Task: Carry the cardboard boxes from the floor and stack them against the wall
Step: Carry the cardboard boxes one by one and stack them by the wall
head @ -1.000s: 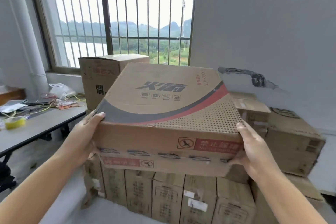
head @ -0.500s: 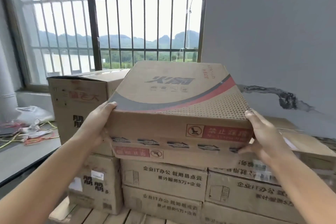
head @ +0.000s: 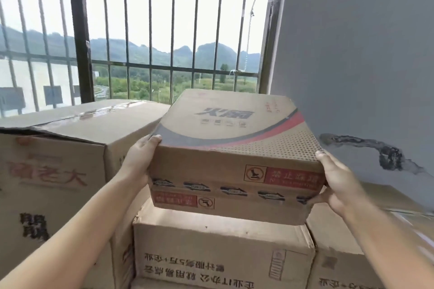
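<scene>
Grey painted wall [head: 357, 54] on the right, marked by a dark ragged patch [head: 385, 155]. Barred window with dark metal frame [head: 150, 30] behind the stack, green hills beyond.

Large brown cardboard box with faded red lettering [head: 54, 171] at far left, top flap slightly lifted along its near edge. Lower brown cardboard box with inverted black print [head: 220, 256] at centre, just beside the large one. Another brown cardboard box [head: 347, 251] to the right of it, partly hidden by the right forearm.

Flat brown cardboard box with grey and red curved stripe and dotted corner [head: 234, 143] held up at centre, tilted, near edge over the lower central box; contact between the two not discernible. Left rear corner close to the large box. Red warning labels on the near side face.

Left hand [head: 141, 159] pressed against the left side of the flat box, fingertips curled over the top edge. Right hand [head: 338, 180] clasping the right near corner, fingers wrapped under and around the edge, thumb near the top. Both forearms bare.
</scene>
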`<state>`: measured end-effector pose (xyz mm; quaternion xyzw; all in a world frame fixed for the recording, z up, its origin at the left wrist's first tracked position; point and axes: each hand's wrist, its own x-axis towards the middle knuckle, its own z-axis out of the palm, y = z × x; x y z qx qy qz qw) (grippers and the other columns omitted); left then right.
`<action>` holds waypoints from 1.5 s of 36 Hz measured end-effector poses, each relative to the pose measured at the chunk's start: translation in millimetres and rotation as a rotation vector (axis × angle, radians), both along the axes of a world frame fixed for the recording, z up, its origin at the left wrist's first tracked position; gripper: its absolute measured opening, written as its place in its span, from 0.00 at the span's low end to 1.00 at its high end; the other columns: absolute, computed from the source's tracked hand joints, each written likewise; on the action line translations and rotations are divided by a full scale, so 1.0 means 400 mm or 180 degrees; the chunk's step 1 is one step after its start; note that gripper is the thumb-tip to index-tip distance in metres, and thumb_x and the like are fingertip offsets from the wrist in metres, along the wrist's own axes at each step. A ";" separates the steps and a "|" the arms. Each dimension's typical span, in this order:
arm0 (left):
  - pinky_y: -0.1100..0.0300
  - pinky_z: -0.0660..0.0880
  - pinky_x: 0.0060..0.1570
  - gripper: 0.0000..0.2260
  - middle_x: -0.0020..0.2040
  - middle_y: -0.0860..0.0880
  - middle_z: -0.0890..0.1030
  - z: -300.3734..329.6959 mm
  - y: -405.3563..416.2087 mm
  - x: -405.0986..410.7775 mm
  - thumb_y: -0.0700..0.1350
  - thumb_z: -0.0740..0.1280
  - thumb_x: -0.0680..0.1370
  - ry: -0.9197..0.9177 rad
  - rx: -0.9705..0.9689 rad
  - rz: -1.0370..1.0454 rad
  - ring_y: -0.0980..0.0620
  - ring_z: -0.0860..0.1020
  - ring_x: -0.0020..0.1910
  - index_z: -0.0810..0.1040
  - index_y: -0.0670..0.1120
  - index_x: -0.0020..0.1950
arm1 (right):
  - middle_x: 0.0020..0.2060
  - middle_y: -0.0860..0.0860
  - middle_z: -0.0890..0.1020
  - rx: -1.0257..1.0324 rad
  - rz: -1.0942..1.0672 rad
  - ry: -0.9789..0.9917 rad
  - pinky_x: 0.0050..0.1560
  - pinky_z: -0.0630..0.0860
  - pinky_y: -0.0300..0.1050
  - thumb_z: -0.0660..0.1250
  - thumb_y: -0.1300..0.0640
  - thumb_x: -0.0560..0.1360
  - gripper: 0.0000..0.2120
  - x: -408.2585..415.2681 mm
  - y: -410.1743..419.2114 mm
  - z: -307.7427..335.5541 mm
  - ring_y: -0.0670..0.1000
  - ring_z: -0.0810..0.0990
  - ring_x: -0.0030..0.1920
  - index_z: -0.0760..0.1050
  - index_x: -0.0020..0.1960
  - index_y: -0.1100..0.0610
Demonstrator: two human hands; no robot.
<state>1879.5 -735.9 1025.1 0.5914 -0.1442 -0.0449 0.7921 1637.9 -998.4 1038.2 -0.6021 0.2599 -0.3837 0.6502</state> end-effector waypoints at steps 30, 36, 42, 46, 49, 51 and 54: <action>0.54 0.42 0.74 0.34 0.77 0.52 0.36 -0.188 -0.045 0.124 0.42 0.64 0.79 -0.2146 0.2946 0.0866 0.52 0.37 0.76 0.47 0.48 0.78 | 0.51 0.48 0.80 -0.0054 0.0882 0.0709 0.34 0.79 0.61 0.54 0.43 0.81 0.13 0.251 -0.082 -0.083 0.52 0.80 0.47 0.68 0.63 0.42; 0.54 0.43 0.74 0.31 0.78 0.48 0.39 -0.175 -0.031 0.114 0.43 0.63 0.79 -0.2127 0.2789 0.0679 0.50 0.39 0.77 0.52 0.48 0.78 | 0.65 0.45 0.75 -0.0284 0.0701 0.0659 0.58 0.74 0.62 0.54 0.46 0.82 0.17 0.222 -0.065 -0.102 0.49 0.74 0.63 0.65 0.70 0.43; 0.63 0.48 0.71 0.29 0.78 0.53 0.49 -0.170 0.013 0.052 0.43 0.63 0.79 -0.2385 0.2349 0.0071 0.58 0.47 0.76 0.55 0.53 0.77 | 0.71 0.45 0.67 -0.0960 0.0368 0.0586 0.70 0.65 0.57 0.63 0.39 0.75 0.34 0.127 0.032 -0.139 0.45 0.67 0.69 0.55 0.77 0.46; 0.68 0.61 0.69 0.26 0.72 0.58 0.66 -0.199 0.054 -0.008 0.41 0.64 0.79 -0.2289 0.1786 -0.0555 0.67 0.62 0.70 0.60 0.60 0.72 | 0.68 0.41 0.70 -0.1324 0.0303 0.0507 0.70 0.67 0.55 0.62 0.30 0.68 0.32 0.035 0.124 -0.187 0.39 0.70 0.67 0.62 0.69 0.37; 0.75 0.67 0.59 0.23 0.65 0.58 0.73 -0.244 0.086 -0.050 0.42 0.64 0.78 -0.1891 0.1382 -0.0995 0.66 0.69 0.66 0.67 0.65 0.67 | 0.64 0.35 0.74 -0.1332 0.0164 0.0589 0.68 0.70 0.53 0.61 0.25 0.64 0.31 -0.042 0.184 -0.262 0.37 0.71 0.65 0.64 0.65 0.31; 0.74 0.70 0.57 0.20 0.61 0.58 0.77 -0.282 0.105 -0.075 0.51 0.64 0.74 -0.1728 0.1320 -0.1186 0.63 0.72 0.64 0.69 0.67 0.64 | 0.62 0.33 0.75 -0.1232 0.0028 0.0696 0.66 0.71 0.52 0.60 0.23 0.64 0.31 -0.093 0.222 -0.320 0.37 0.71 0.65 0.63 0.65 0.29; 0.71 0.72 0.56 0.20 0.58 0.60 0.78 -0.361 0.129 -0.110 0.59 0.61 0.69 -0.1536 0.1344 -0.1447 0.61 0.75 0.61 0.70 0.67 0.62 | 0.62 0.32 0.74 -0.0929 -0.0131 0.0868 0.64 0.73 0.49 0.61 0.23 0.62 0.30 -0.172 0.283 -0.403 0.35 0.71 0.65 0.64 0.63 0.25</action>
